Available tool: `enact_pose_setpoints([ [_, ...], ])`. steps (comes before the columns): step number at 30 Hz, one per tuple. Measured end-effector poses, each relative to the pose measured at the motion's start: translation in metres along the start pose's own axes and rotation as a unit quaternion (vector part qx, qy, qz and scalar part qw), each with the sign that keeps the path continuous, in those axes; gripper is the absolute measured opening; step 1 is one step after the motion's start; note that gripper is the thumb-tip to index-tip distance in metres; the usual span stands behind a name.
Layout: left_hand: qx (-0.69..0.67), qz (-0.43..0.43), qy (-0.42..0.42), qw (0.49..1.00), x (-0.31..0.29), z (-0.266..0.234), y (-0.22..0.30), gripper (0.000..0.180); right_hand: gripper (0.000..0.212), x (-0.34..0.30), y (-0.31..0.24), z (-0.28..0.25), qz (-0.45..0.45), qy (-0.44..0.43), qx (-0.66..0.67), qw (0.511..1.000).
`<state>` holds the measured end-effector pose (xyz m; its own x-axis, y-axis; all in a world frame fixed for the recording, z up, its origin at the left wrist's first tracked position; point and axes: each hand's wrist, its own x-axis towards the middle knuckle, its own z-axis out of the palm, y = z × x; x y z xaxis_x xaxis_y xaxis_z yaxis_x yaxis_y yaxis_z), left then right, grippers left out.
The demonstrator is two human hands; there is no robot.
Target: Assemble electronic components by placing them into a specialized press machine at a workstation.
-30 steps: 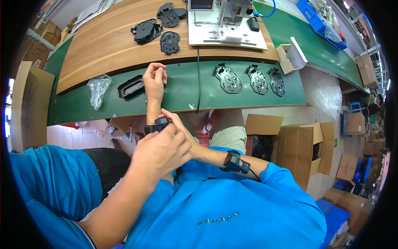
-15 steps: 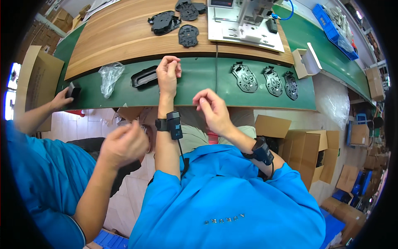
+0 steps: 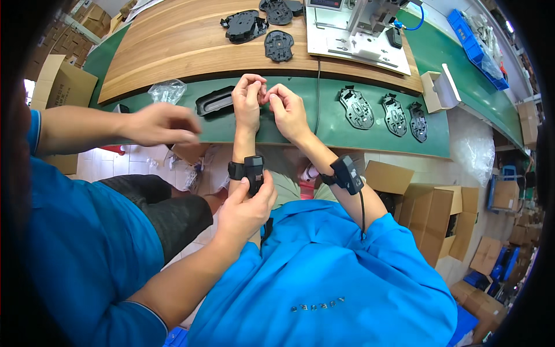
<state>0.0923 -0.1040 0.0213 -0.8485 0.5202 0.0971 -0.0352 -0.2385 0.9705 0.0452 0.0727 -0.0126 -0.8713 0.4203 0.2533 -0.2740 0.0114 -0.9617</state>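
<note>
Hands [image 3: 247, 105] past table edge [image 3: 381, 146]; tray [image 3: 214, 103] just left, shells [image 3: 395, 115] well apart right.

Lettering [image 3: 318, 305] on blue shirt [image 3: 347, 260]

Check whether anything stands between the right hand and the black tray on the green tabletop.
Yes: the left hand stands between the right hand and the black tray, just to the tray's right. A co-worker's blurred hand is left of the tray, outside that path.
</note>
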Motion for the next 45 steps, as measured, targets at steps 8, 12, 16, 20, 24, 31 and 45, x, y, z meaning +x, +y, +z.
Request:
enact_pose_setpoints([
  [8,-0.049,0.027,-0.007,0.998,0.077,-0.003,-0.024,0.010,0.015,-0.008,0.002,-0.008,-0.006,-0.019,-0.105,0.994],
  [12,-0.167,0.038,0.040,0.984,0.151,-0.017,-0.053,0.012,0.016,-0.007,-0.001,0.002,0.010,-0.022,-0.113,0.993],
  [16,-0.238,0.025,0.015,0.971,0.152,-0.015,-0.050,0.013,0.016,-0.008,-0.003,-0.003,0.017,-0.021,-0.145,0.989],
  [20,-0.268,0.019,0.042,0.962,0.151,-0.019,-0.048,0.011,0.015,-0.006,-0.008,-0.001,0.034,-0.048,-0.159,0.986],
  [24,-0.347,-0.103,0.036,0.932,0.075,-0.022,-0.031,0.017,0.014,-0.006,-0.006,0.003,0.027,-0.046,-0.157,0.986],
  [31,-0.815,-0.398,0.210,0.365,-0.059,-0.007,0.022,0.043,0.013,-0.008,0.004,0.001,0.003,-0.024,-0.140,0.990],
  [45,-0.871,-0.415,0.233,0.120,-0.048,-0.003,0.038,0.046,0.016,-0.006,0.002,0.002,-0.017,-0.010,-0.122,0.992],
])
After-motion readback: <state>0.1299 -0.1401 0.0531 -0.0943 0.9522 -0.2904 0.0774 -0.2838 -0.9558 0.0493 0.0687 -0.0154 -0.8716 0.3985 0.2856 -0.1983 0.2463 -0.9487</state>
